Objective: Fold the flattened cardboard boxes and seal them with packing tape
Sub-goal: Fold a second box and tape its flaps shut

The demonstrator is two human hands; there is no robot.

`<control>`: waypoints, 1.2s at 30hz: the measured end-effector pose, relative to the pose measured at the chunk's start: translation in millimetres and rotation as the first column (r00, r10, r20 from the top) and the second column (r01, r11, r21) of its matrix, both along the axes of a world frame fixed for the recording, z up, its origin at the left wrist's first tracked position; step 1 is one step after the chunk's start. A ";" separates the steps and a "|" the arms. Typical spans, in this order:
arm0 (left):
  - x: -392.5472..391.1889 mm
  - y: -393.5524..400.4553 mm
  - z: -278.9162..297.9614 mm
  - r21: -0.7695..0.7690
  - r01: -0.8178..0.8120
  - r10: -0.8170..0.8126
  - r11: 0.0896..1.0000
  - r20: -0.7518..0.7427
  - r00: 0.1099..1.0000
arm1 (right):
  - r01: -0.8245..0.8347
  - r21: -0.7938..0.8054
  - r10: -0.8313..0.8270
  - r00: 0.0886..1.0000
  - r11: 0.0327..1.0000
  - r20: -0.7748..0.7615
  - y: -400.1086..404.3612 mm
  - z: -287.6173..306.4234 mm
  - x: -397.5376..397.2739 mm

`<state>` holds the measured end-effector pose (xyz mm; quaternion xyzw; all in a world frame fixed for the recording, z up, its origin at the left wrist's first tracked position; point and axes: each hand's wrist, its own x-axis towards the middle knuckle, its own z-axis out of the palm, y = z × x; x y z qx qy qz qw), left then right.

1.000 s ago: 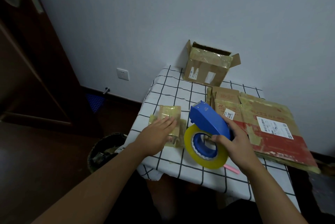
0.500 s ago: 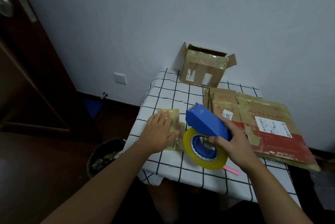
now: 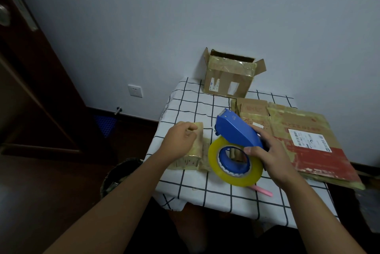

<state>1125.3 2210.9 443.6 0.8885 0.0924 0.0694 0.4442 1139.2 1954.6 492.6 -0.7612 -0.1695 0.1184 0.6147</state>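
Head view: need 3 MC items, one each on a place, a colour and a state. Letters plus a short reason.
1. Where does the open cardboard box stand?
A. at the table's far edge by the wall
B. on the floor by the door
C. on the flattened cardboard stack

2. What colour is the tape dispenser?
A. red
B. blue
C. green

3. What is the right hand doing?
A. resting flat on the tablecloth
B. holding the pink object
C. holding the tape dispenser

Key: 1 A, it sits on the checked tablecloth against the wall, behind the flattened cardboard stack. 2 B, its body is blue, carrying a yellowish tape roll. 3 C, its fingers curl round the dispenser's rear, while the left hand rests on the small taped box and the pink object lies untouched.
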 end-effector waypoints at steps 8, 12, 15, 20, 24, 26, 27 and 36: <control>-6.2 -16.9 44.8 -0.544 0.052 -0.171 0.837 -0.170 0.971 | -0.094 -0.042 0.097 0.994 0.995 0.060 -1.0 10.7 -2.7; -13.7 -17.2 52.7 -0.663 0.096 -0.239 0.742 -0.128 0.963 | -0.122 -0.065 0.127 0.989 0.990 0.078 -0.2 12.2 -4.4; -17.2 -15.3 55.7 -0.752 0.075 -0.257 0.655 -0.129 0.958 | -0.124 -0.081 0.131 0.987 0.989 0.091 0.4 11.6 -4.1; -18.9 -8.9 60.5 -0.845 -0.064 -0.207 0.530 -0.202 0.957 | -0.128 -0.126 0.142 0.984 0.984 0.109 2.0 10.0 -1.4; -20.8 -5.3 59.5 -0.817 -0.053 -0.247 0.574 -0.235 0.940 | -0.129 -0.147 0.145 0.984 0.981 0.105 3.9 8.9 -0.3; -20.9 -5.6 58.2 -0.794 -0.081 -0.218 0.603 -0.261 0.941 | -0.133 -0.162 0.152 0.983 0.978 0.107 4.5 7.8 0.6; -20.6 -5.4 57.5 -0.784 -0.102 -0.196 0.613 -0.275 0.941 | -0.135 -0.167 0.154 0.982 0.977 0.106 4.3 7.2 1.2; -17.5 -2.0 60.2 -0.565 -0.113 -0.057 0.818 -0.275 0.960 | -0.203 -0.338 0.251 0.962 0.919 0.106 6.7 11.1 4.9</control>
